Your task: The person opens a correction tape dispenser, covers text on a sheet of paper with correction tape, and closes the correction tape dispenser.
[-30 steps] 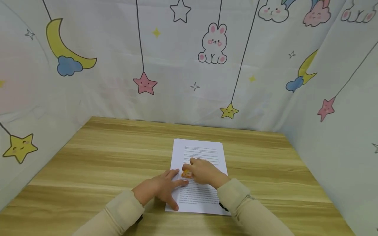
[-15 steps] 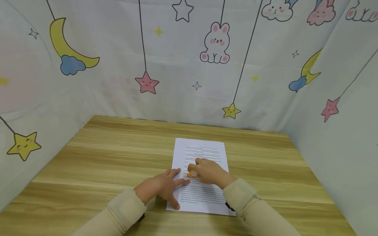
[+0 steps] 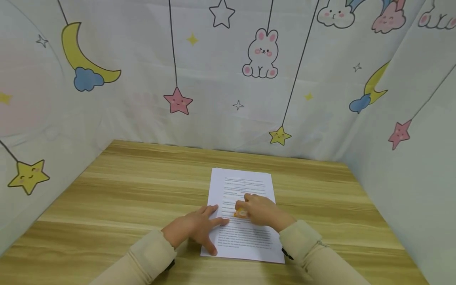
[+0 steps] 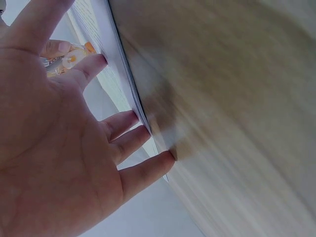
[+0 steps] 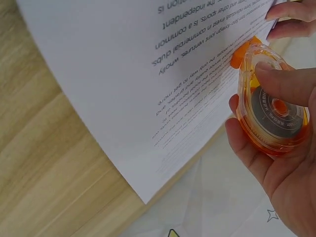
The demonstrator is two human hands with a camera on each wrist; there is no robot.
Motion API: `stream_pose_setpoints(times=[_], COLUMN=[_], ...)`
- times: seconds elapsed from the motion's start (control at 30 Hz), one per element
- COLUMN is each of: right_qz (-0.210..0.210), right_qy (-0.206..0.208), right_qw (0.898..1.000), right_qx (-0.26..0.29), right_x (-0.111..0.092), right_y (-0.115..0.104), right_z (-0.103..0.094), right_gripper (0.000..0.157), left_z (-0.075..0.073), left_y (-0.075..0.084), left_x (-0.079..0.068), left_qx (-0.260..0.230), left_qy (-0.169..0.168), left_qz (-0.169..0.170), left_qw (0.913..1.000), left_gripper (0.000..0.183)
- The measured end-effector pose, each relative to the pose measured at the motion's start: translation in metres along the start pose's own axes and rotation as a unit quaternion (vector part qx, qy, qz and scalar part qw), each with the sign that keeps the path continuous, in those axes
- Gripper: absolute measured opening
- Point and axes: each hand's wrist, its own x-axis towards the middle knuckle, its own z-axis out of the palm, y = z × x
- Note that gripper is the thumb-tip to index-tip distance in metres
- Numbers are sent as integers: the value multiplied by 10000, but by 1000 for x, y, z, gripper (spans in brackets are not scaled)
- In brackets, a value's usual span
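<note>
A stack of printed paper [image 3: 246,241] lies on the table. My right hand [image 3: 265,210] grips an orange see-through correction tape [image 5: 274,111] between thumb and fingers. In the right wrist view, its orange tip [image 5: 243,53] is down at the text of the top sheet; whether it touches cannot be told. A dark round reel shows through the casing. My left hand [image 3: 195,226] has its fingers spread over the sheet's left edge, just left of the correction tape. The left wrist view shows those fingers [image 4: 148,173] straight along the paper's edge.
The wood-grain table [image 3: 142,178] extends around the paper on all sides. A white cloth [image 3: 213,71] printed with stars, moons and rabbits hangs behind it and along both sides.
My right hand has slid to the right across the text, carrying the correction tape away from the left fingers. The left hand keeps its place on the paper. The head view has shifted slightly.
</note>
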Motion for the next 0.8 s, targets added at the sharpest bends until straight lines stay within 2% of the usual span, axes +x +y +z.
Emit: stream_pose_setpoints(times=[0.13, 0.23, 0.3, 0.4, 0.6, 0.8], right_qz=[-34, 147, 290, 361, 363, 334], right_qy=[287, 637, 825, 758, 200, 145], right_qw=[9982, 9916, 9874, 9890, 9954, 9978], right_qx=[523, 1116, 1319, 1217, 862, 548], right_x=[-4, -9, -14, -22, -30, -29], right_y=[9, 17, 22, 28, 27, 21], right_z=[1, -1, -2, -4, 1, 4], right_gripper=[26, 29, 29, 28, 29, 27], left_z=[0, 0, 0, 0, -2, -3], left_y=[1, 2, 2, 3, 3, 5], left_x=[0, 1, 1, 1, 1, 2], left_qx=[44, 11, -3, -25, -194, -247], left_qy=[70, 101, 121, 123, -66, -161], left_qz=[70, 104, 131, 147, 32, -8], left_qw=[9999, 9999, 9998, 9998, 9998, 9996], left_gripper=[86, 86, 86, 86, 89, 88])
